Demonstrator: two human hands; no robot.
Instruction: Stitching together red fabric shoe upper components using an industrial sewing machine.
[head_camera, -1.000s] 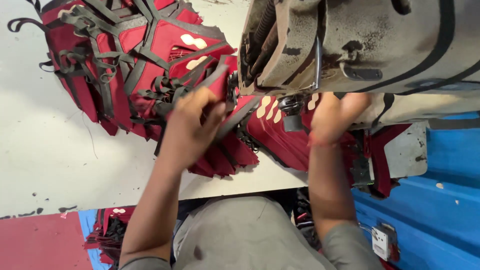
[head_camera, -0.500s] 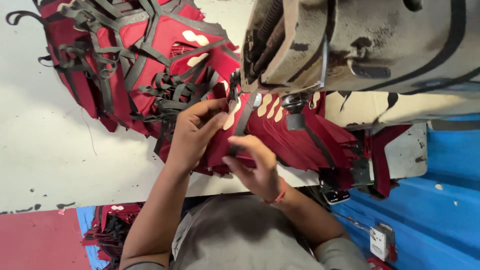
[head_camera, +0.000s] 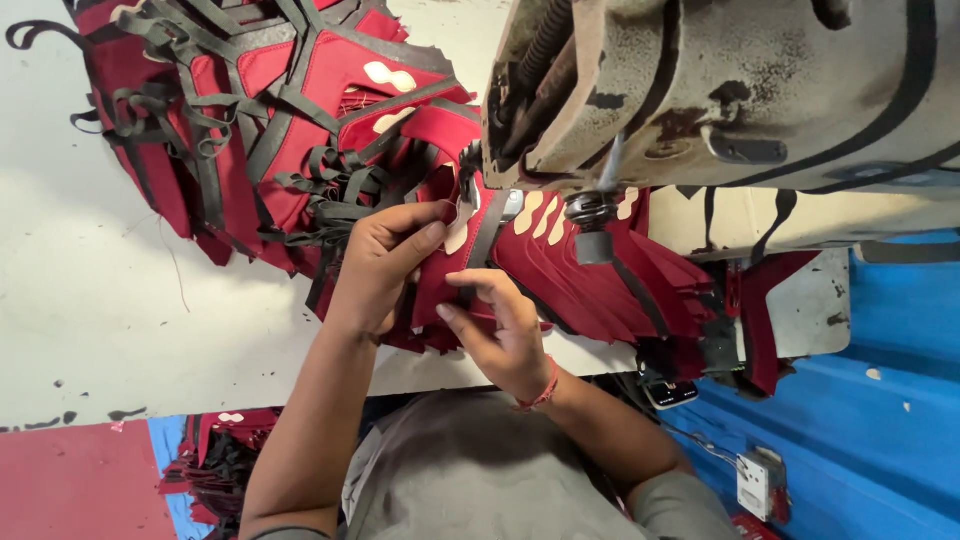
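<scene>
My left hand (head_camera: 385, 262) pinches the top of a red fabric piece (head_camera: 440, 285) with cream patches and a dark grey strap, just left of the sewing machine's needle area. My right hand (head_camera: 500, 330) grips the lower edge of the same piece from below, a red band on its wrist. The piece lies under the grey, worn sewing machine head (head_camera: 720, 90), whose presser foot (head_camera: 592, 235) hangs just to the right of my fingers. More sewn red pieces (head_camera: 610, 280) trail off to the right behind the foot.
A big heap of red pieces with dark straps (head_camera: 250, 130) covers the white table (head_camera: 90, 320) at upper left. A blue surface (head_camera: 860, 430) with a white socket (head_camera: 755, 482) is at lower right. More red pieces (head_camera: 215, 460) lie below the table edge.
My right hand left the far side of the machine foot and came to the front, joining my left hand on the red piece. The left hand has barely shifted.
</scene>
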